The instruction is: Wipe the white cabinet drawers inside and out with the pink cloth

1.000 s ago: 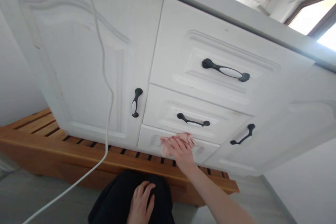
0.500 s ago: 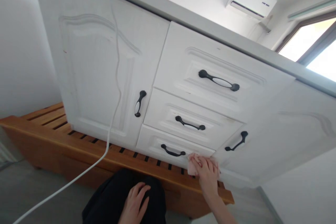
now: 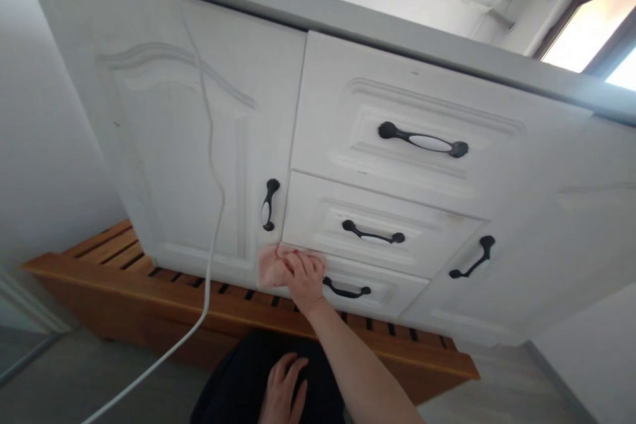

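Pink cloth, clamped in the grip of our right hand, could have snagged the black handle at its three o'clock, while our left hand lay open.

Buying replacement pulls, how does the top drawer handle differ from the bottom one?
The top drawer handle is thick with a white inlay, the bottom drawer handle thin and all black. The top stands clear; the right hand with its pink cloth sits at the bottom's left end. Both lie horizontal.

Right hand extended forward, fingers curled; left hand flat.
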Available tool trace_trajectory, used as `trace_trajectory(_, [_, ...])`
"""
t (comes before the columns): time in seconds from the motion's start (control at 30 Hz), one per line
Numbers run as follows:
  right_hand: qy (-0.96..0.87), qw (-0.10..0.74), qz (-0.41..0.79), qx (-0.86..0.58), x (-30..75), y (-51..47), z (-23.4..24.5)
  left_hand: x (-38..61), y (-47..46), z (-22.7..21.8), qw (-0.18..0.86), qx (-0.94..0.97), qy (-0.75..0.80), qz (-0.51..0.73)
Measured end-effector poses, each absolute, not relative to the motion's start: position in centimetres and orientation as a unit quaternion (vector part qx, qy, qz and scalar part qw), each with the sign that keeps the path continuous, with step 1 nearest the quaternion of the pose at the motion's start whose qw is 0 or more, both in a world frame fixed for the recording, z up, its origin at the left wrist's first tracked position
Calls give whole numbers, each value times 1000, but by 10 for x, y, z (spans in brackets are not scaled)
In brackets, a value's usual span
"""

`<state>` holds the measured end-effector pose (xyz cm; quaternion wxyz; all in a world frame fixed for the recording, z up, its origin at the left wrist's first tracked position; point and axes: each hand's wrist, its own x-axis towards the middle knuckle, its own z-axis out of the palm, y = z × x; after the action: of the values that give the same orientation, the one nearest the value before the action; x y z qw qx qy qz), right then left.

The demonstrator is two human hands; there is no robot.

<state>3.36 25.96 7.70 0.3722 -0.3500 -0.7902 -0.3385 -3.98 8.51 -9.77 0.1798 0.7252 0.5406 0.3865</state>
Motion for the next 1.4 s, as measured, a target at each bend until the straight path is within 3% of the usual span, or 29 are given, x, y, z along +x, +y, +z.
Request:
trace_trajectory(0.1, [-863,271,-302,-301,42,255,45,-42,84,-95,189,721,542,388])
trace_trajectory(0.43, [-931,132,-191,-283,55,239,15,-41,88,-100,202,721,531,397])
trace_trajectory(0.63, [-919,155,-171,-319,43,232,9,-42,89,-102,206,724,527,395])
trace_trajectory(0.8, [-851,309,-199,-376,0,249,57,-37,90,-102,202,717,542,388])
trace_trajectory(0.87, [-834,331,-224,-381,-9,261,75,-36,91,-102,197,715,547,387])
trace_trajectory(1.03, [-874,255,-301,-284,11,266,60,-39,90,-107,196,720,544,385])
trace_trajectory(1.23, [-937,131,-281,-163,69,257,21,-42,86,-111,204,718,548,377])
trace_trajectory(1.4, [-940,104,-306,-106,119,253,27,-41,87,-109,203,724,545,370])
